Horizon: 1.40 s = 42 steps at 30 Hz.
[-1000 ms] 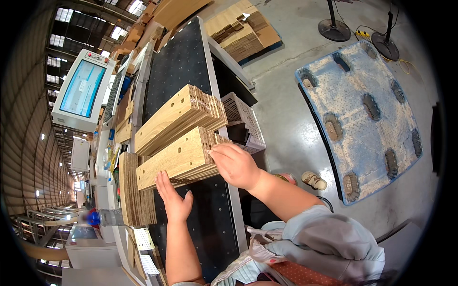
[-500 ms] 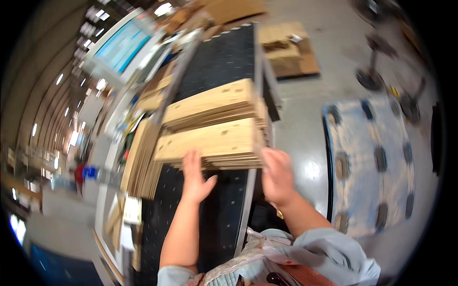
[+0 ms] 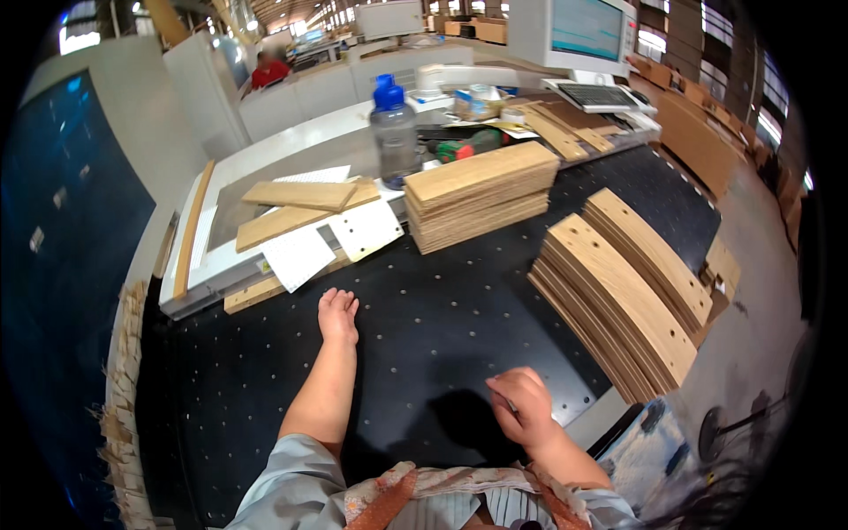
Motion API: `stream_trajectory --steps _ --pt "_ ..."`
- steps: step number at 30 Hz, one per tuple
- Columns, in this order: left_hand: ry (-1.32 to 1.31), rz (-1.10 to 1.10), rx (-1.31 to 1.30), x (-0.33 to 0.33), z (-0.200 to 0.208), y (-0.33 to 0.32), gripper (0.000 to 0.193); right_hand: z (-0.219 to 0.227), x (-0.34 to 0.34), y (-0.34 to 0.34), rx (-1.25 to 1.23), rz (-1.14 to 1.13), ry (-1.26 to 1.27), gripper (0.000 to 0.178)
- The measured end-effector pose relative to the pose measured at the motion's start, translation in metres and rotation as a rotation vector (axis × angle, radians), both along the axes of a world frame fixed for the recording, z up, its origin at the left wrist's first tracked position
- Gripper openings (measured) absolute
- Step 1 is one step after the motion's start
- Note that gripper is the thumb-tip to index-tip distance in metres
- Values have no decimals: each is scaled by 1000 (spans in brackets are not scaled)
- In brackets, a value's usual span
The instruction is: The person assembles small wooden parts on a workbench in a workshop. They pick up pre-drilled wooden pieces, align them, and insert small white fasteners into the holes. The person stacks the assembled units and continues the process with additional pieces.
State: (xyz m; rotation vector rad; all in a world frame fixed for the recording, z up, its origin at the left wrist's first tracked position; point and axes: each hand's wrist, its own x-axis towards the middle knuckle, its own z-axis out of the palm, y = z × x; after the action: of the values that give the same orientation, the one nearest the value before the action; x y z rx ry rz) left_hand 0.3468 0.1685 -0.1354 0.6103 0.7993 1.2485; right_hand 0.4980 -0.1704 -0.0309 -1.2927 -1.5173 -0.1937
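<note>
My left hand [image 3: 339,314] hovers over the black table top [image 3: 424,327] dotted with small pale studs. Its fingers are slightly bent and apart, with nothing in them; loose paper sheets [image 3: 367,231] lie just beyond. Nearer to me, my right hand [image 3: 523,405] is loosely curled, thumb apart from the fingers, and also empty. To its right, two stacks of wooden boards with holes, a nearer stack [image 3: 618,291] and a farther stack [image 3: 654,252], stand side by side at the table's right edge. A third stack of plain boards [image 3: 481,190] sits at the table's far side.
Beyond the table, a light counter holds a water bottle [image 3: 395,132] with a blue cap, a green-and-red power tool [image 3: 468,146], loose wooden strips [image 3: 300,194], a keyboard [image 3: 599,95] and a monitor [image 3: 583,35]. A person in red [image 3: 268,71] is far back left.
Both hands have come away from the near stack of holed boards, where they were touching its side and end. My view has swung left, so the stacks now appear at the right.
</note>
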Motion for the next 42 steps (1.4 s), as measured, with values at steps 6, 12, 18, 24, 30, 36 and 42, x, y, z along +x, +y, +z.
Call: stream_trajectory --steps 6,12,18,24,30,36,42 --pt "-234 -232 -189 40 -9 36 58 18 -19 117 -112 150 -38 19" --pt "-516 140 -133 7 -4 60 23 10 -27 162 -186 228 -122 21" --pt "-386 -34 48 -20 6 81 22 1 -45 257 -207 276 -219 18" --pt "-358 -67 -33 -8 2 91 21 -7 -53 372 -287 59 -214 10" --pt "-336 -119 -13 -5 4 90 18 -36 -53 406 -498 -30 -120 14" --pt "-251 -148 43 -2 -2 94 17 -50 -52 410 -542 26 139 15" --pt "-206 -169 19 -2 -6 95 14 -41 -53 410 -606 6 129 15"
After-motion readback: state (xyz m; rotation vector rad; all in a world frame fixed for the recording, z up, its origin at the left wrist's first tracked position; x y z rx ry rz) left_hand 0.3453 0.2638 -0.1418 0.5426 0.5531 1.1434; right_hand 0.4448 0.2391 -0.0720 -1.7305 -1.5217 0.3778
